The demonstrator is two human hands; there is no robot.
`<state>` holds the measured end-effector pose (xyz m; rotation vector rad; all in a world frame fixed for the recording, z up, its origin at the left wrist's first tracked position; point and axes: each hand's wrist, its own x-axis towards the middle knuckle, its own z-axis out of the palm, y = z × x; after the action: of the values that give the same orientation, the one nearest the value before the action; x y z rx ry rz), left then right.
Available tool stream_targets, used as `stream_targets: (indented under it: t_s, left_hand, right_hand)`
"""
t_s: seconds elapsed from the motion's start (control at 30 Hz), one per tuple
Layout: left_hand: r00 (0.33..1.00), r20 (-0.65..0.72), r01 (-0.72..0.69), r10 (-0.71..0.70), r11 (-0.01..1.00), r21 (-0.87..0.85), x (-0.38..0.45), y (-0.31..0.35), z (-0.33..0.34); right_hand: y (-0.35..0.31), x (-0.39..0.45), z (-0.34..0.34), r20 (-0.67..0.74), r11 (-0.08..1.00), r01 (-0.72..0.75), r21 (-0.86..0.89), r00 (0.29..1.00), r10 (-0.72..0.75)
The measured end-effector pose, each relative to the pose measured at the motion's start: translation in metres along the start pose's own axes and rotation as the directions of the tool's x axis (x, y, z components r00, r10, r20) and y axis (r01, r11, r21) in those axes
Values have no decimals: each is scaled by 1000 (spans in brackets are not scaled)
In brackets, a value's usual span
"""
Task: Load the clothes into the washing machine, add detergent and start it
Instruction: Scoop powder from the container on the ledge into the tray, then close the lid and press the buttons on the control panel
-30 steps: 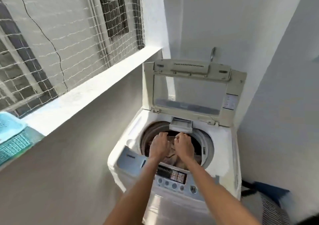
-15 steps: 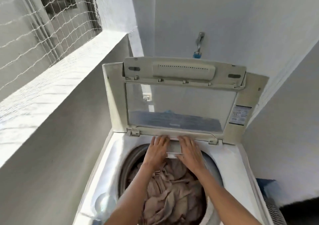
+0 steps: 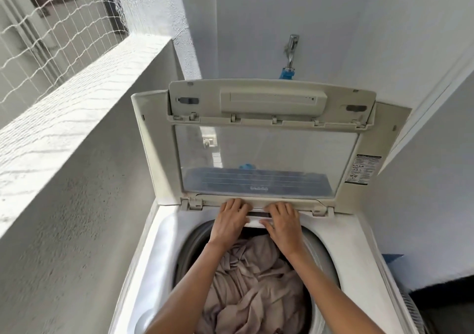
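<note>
Beige clothes point(image 3: 256, 282) already in drum, soft, light. Left hand point(image 3: 229, 222) and right hand point(image 3: 282, 224) flat on detergent drawer point(image 3: 255, 221) at tub's rear rim, fingers spread, gripping nothing. Drawer: stiff plastic, likely slides; take front lip.

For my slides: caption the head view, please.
Both hands, left and right, on the detergent drawer above beige clothes.

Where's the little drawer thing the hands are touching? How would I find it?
Start at the white top-loading washing machine with its lid standing open. At the back rim of the round tub, just below the lid's hinges, sits a small white detergent drawer, above the beige clothes. It is the only part with the left hand and right hand resting on it.
</note>
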<state>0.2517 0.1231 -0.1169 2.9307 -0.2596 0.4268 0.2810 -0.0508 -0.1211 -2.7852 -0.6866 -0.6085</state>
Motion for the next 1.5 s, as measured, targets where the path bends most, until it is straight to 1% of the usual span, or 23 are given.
stream_targets:
  t_s: [0.1,0.27,0.47,0.57,0.67,0.7,0.8,0.83,0.9,0.93,1.0,1.03,1.07,1.1,1.13,1.17,1.2,1.23,1.27,1.3,1.33,1.4,1.5]
  left_hand:
    - [997,-74,24,-24,1000,10,1,1,6]
    - [988,-143,68,-62,997,39,4,6,7]
    - [972,-201,134,-120,989,60,7,12,12]
    - [970,-182,176,-164,983,49,6,18,9]
    - [966,-144,217,-213,976,6,0,25,2]
    - [964,-154,216,-215,976,-11,-2,30,-4]
    - [952,-259,155,-161,987,-42,4,44,-27]
    - [940,-313,122,-137,990,-67,12,49,-43]
    - [888,-446,73,-111,992,-102,38,56,-81]
    - [847,-517,70,-125,990,-124,54,59,-104]
    - [741,-648,69,-177,980,-189,85,67,-155]
    - [691,-696,61,-196,975,-214,100,71,-179]
    - [662,-720,59,-209,972,-227,115,73,-200]
    - [662,-719,68,-212,972,-224,129,74,-215]
    - [689,-695,92,-205,976,-196,142,74,-229]
    - [741,-640,138,-205,978,-154,154,71,-238]
    - [806,-547,198,-225,974,-108,164,68,-244]
    - [868,-420,263,-265,963,-64,173,66,-247]
    - [903,-297,320,-309,947,-12,179,64,-247]
    - [915,-220,356,-339,934,40,184,62,-247]
    - [919,-178,372,-352,924,92,186,62,-246]
    - [923,-190,364,-335,919,153,185,61,-247]
    - [919,-264,345,-291,920,184,172,65,-250]
  right_hand:
    - [1,-1,6,-43,999,3,-53,999,-5]
    - [1,2,11,-68,994,-13,-107,998,6]
    - [0,6,12,-102,994,-6,-106,995,-4]
    - [-3,7,9,-97,995,-21,-94,995,12]
    - [-7,3,-2,-59,999,-41,-27,997,39]
    - [-8,2,-9,-66,999,-40,15,997,41]
    - [-10,14,-41,-165,989,13,148,986,12]
    - [-11,27,-57,-219,983,61,175,975,-21]
    - [-14,61,-99,-359,967,143,213,931,-59]
    - [-15,81,-121,-443,958,174,228,895,-57]
    - [-17,119,-169,-587,945,222,240,808,-41]
    - [-18,138,-190,-622,944,229,236,782,-34]
    - [-19,156,-206,-631,952,219,212,775,-38]
    - [-21,172,-218,-623,966,195,170,781,-48]
    - [-21,187,-226,-587,978,163,130,808,-57]
    - [-21,199,-230,-511,987,128,102,858,-58]
    - [-19,210,-231,-391,993,85,87,919,-44]
    - [-18,218,-230,-254,997,37,73,967,-18]
    - [-18,223,-228,-139,998,-6,59,990,14]
    - [-17,227,-227,-73,999,-33,38,997,35]
    - [-16,229,-226,-35,999,-45,16,998,45]
    - [-17,231,-231,-3,998,-64,18,998,64]
    - [-17,230,-240,32,997,-73,29,997,72]
